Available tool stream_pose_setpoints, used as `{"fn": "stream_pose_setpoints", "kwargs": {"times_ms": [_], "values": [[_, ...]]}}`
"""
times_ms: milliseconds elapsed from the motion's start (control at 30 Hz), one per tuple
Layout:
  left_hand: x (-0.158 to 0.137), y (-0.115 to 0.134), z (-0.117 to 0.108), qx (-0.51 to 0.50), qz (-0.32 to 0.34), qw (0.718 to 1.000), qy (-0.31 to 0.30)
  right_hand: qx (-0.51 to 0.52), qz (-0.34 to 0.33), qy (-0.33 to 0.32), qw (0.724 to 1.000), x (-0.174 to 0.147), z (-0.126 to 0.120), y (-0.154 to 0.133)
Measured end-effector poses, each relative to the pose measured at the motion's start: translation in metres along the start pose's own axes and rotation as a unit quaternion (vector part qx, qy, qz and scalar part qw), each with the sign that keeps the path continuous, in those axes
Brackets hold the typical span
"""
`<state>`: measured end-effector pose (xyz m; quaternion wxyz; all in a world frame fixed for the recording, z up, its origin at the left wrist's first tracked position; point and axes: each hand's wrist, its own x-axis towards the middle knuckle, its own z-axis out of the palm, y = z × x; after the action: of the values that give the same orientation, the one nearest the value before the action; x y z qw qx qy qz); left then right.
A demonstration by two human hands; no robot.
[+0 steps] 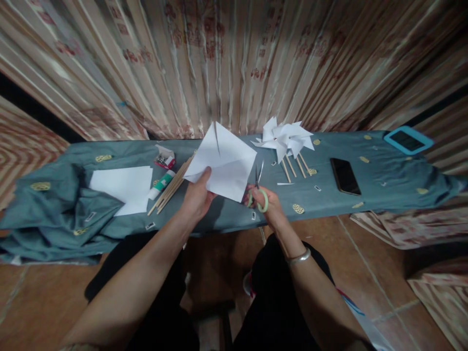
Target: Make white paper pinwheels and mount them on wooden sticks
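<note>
A white square sheet of paper (228,163) is pinched at its lower left side by my left hand (199,195), thumb on top. One slit runs inward from the sheet's top corner, and faint crease lines cross its face. My right hand (266,201) grips scissors (262,199) with pale green handles, just off the paper's right corner. Their blades point up and look slightly apart. Beyond them lie white paper pinwheels (283,139) on wooden sticks. A thin white paper scrap (285,184) rests near the sticks.
Left on the cloth-covered bench (234,222) are wooden sticks (171,187), a green glue stick (161,184), a small red-and-white box (164,158) of pins and a paper stack (122,185). A phone (345,176) and blue-framed device (408,140) lie right. A curtain (219,63) hangs behind.
</note>
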<state>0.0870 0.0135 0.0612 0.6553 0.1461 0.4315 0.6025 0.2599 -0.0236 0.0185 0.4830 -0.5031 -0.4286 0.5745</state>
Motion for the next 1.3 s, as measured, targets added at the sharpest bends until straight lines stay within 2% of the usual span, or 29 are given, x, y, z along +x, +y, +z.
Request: {"fn": "stream_pose_setpoints", "kwargs": {"times_ms": [133,267,733,1300], "values": [[0.006,0.013,-0.004,-0.010,0.059,0.998,-0.008,-0.061,0.033,-0.170,0.983,-0.015,-0.007,-0.005],[0.007,0.017,-0.006,-0.007,0.081,0.997,-0.020,-0.101,0.049,-0.243,0.964,-0.021,-0.003,-0.003],[0.006,0.009,-0.006,0.079,0.074,0.994,-0.029,-0.101,0.059,-0.228,0.967,-0.020,0.002,-0.003],[0.006,0.011,-0.008,0.057,0.059,0.996,-0.017,-0.063,0.068,-0.193,0.977,-0.019,0.005,0.001]]}}
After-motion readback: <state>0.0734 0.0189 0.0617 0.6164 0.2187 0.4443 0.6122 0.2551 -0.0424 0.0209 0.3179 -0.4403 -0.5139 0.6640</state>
